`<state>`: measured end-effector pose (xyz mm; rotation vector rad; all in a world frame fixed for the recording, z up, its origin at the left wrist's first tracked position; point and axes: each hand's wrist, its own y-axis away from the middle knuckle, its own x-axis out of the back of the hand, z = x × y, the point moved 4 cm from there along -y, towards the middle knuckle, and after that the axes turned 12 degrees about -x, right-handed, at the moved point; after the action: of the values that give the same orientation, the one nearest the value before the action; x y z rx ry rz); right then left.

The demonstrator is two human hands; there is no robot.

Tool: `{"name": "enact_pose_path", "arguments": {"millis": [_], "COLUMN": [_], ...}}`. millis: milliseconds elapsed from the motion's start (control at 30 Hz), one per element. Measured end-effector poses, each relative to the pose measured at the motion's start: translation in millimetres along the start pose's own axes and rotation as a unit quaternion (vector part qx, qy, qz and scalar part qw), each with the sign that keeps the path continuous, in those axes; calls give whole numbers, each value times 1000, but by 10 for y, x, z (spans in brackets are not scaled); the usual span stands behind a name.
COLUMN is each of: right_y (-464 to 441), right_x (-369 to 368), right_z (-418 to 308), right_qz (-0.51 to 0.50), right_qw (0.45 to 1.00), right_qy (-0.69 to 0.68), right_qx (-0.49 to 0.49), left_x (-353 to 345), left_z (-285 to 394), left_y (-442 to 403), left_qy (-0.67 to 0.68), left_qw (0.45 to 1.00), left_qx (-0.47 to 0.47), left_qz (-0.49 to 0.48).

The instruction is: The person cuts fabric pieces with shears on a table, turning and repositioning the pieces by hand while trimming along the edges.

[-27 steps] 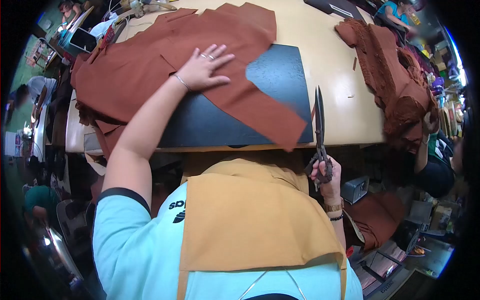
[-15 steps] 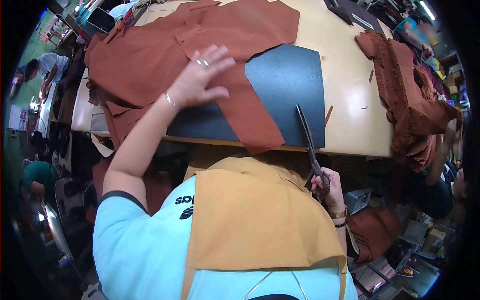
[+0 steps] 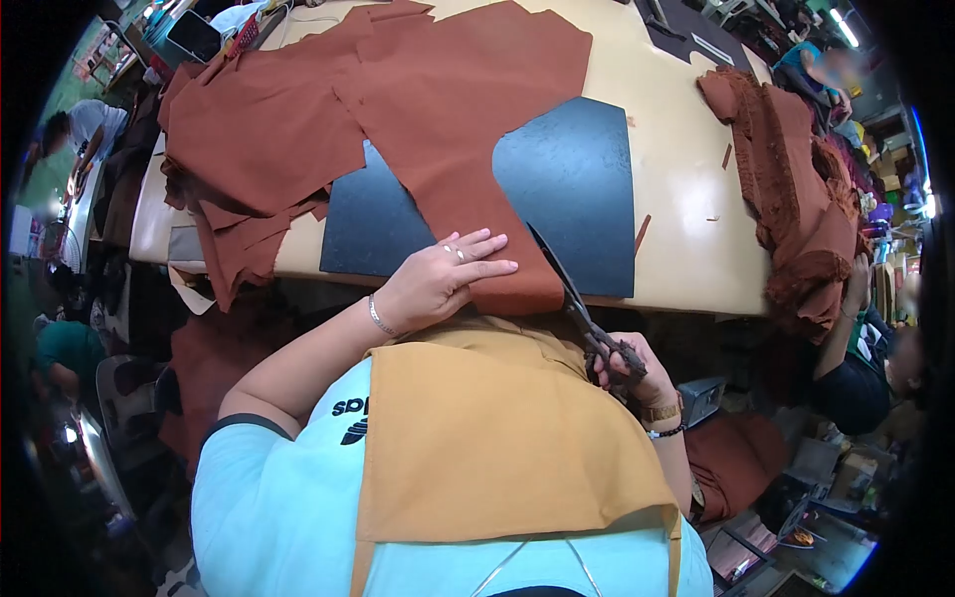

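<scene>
The left hand (image 3: 430, 283), fingers slightly spread, lay on the near end of the brown cloth (image 3: 458, 149), while the right hand (image 3: 639, 366) curled its fingers round scissors (image 3: 580, 310).

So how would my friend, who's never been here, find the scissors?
Look for the big pale table, then the flat black board at its near edge. Near the board's right half, the person's right hand grips the scissors. Unlike the wide board and the rust-brown sheet beside them, they're long, narrow and pointed, with rough dark handles.
</scene>
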<state>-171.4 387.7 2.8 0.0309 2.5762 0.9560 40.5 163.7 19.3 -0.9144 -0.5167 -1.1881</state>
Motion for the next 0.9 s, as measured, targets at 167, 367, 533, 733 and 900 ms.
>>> {"name": "enact_pose_path", "arguments": {"millis": [167, 367, 533, 733, 900], "right_y": [-207, -336, -292, -280, -266], "right_x": [-11, 34, -39, -25, -21], "right_z": [-48, -74, -74, -13, -19], "right_qz": [-28, -5, 15, 7, 22], "right_qw": [999, 1000, 1000, 1000, 1000], "right_qy": [-37, -23, 0, 3, 4], "right_qx": [15, 12, 8, 15, 17], "left_x": [-28, -84, 11, 328, 430], "left_z": [100, 108, 160, -79, -601], "left_y": [-8, 18, -30, -347, -435], "left_qy": [0, -21, 20, -134, -164], "left_qw": [999, 997, 998, 990, 978], "left_qx": [-23, -37, -31, -29, 131], "left_qz": [-42, -62, -41, 42, -1]}}
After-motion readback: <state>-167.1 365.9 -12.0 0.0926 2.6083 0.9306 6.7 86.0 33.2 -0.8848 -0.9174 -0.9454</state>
